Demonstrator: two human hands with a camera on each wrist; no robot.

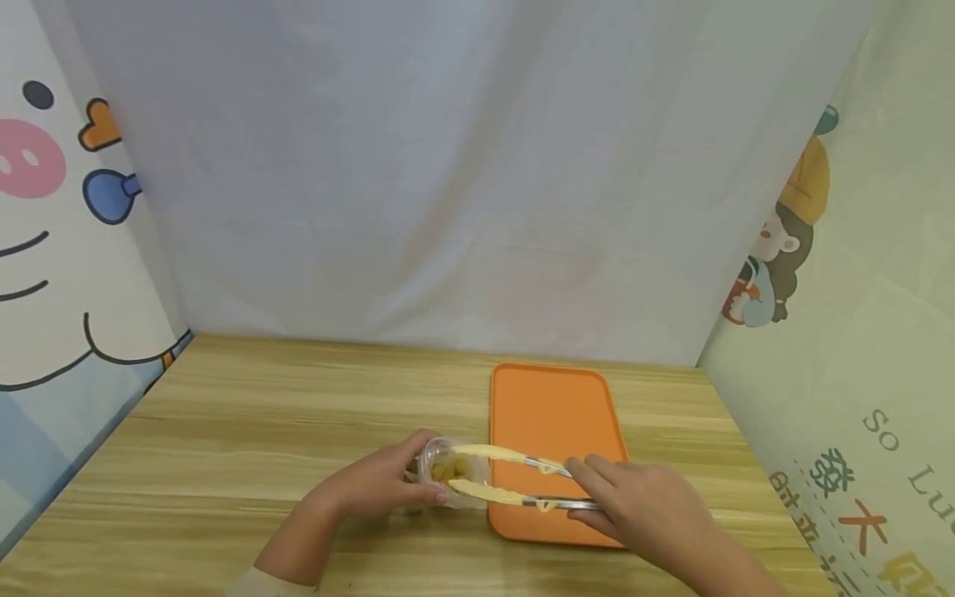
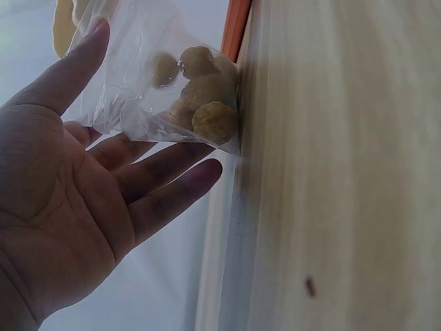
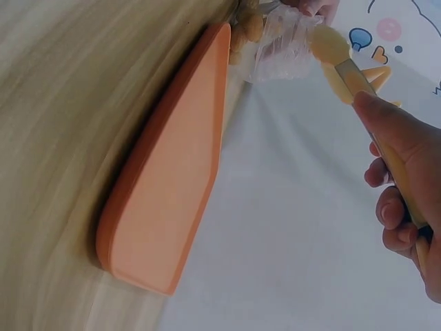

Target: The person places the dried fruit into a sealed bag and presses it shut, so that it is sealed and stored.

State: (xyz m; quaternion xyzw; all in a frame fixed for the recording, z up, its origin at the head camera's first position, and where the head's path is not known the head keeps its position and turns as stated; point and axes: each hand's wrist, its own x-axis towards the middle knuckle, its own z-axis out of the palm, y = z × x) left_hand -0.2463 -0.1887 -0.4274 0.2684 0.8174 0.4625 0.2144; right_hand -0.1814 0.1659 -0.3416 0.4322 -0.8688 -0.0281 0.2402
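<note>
My left hand (image 1: 376, 481) holds a clear plastic bag (image 2: 127, 89) near its mouth, thumb on one side and fingers on the other. Several round tan balls (image 2: 215, 123) lie in the bag's lower end, close to the tabletop. In the head view my right hand (image 1: 645, 506) grips metal tongs (image 1: 567, 503) with pale yellow tips. The tongs' arms are spread, and both tips overlap the bag's mouth. Nothing shows between the tips in the right wrist view, where the bag looks crinkled.
An orange tray (image 1: 552, 406) lies on the wood-grain table (image 1: 298, 398), just right of the bag and partly under the tongs and right hand. A pale curtain (image 1: 448, 166) hangs behind the table, with printed cloths on both sides.
</note>
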